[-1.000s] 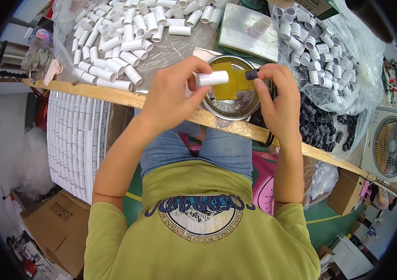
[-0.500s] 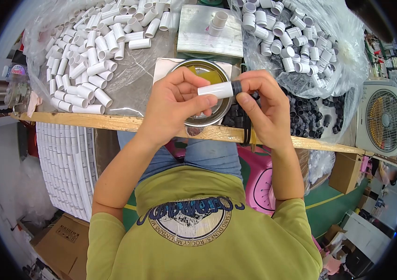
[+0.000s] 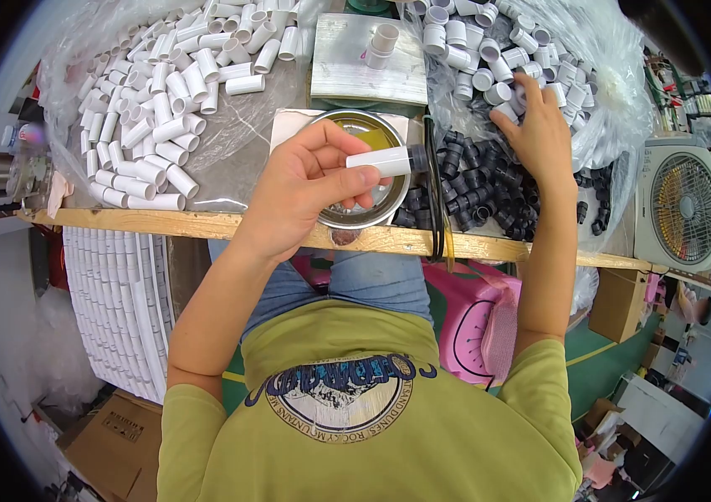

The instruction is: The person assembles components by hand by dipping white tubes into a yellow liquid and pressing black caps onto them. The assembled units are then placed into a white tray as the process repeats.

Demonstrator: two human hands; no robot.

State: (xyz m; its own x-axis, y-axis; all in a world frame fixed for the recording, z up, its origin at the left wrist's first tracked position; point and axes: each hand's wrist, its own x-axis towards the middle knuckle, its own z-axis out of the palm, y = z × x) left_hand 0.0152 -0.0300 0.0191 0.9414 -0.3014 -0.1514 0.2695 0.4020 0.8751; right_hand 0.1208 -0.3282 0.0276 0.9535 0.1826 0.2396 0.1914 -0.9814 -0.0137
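My left hand (image 3: 305,180) pinches a white plastic tube (image 3: 381,161) between thumb and fingers above a round metal dish (image 3: 330,219). A black fitting (image 3: 416,158) sits on the tube's right end. My right hand (image 3: 542,138) is open, thumb and index finger apart, at the near edge of a heap of short white sleeves (image 3: 502,71). Below and left of that hand, loose black fittings (image 3: 477,188) lie on the table.
Many white tubes (image 3: 163,130) lie heaped on the left. Behind the dish, a metal block (image 3: 343,63) carries a stacked white piece (image 3: 381,46). Black cords (image 3: 433,197) hang over the wooden table edge (image 3: 289,233). A box fan (image 3: 682,205) stands at far right.
My right hand has let go of the tube's black end and moved right to the heap of white sleeves. My left hand keeps the tube in nearly the same place.
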